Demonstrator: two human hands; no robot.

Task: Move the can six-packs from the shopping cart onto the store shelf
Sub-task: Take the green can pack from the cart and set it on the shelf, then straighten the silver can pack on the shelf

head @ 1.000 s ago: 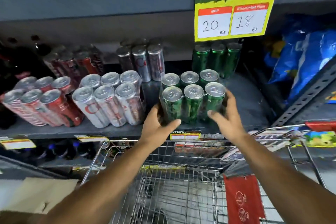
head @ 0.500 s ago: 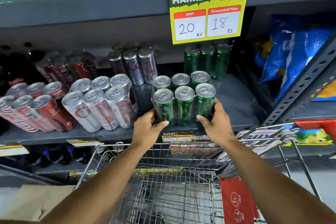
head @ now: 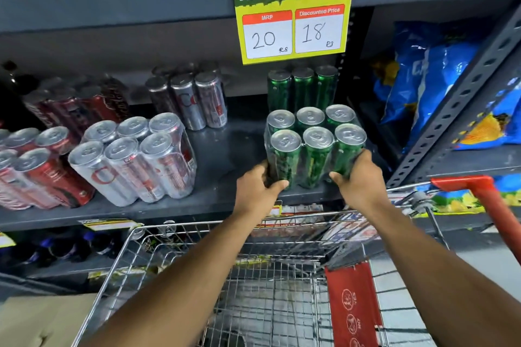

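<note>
A shrink-wrapped six-pack of green cans (head: 313, 149) stands upright near the front edge of the grey store shelf (head: 225, 155). My left hand (head: 258, 189) grips its lower left side and my right hand (head: 356, 180) grips its lower right side. Another green pack (head: 301, 89) stands behind it at the back. A silver six-pack (head: 135, 160) leans to the left, with a second silver pack (head: 191, 98) behind. Below my arms is the wire shopping cart (head: 253, 290); its basket shows no packs.
Red can packs (head: 36, 175) fill the shelf's left end. A yellow price sign (head: 293, 11) hangs from the shelf above. Blue snack bags (head: 423, 76) sit on the right-hand rack behind a slanted upright. The cart's red handle (head: 485, 200) is at right, a cardboard box (head: 42, 321) at lower left.
Both hands kept their grip on the green six-pack while it shifted right along the shelf, opening a gap beside the silver pack. My view has moved left and closer.
</note>
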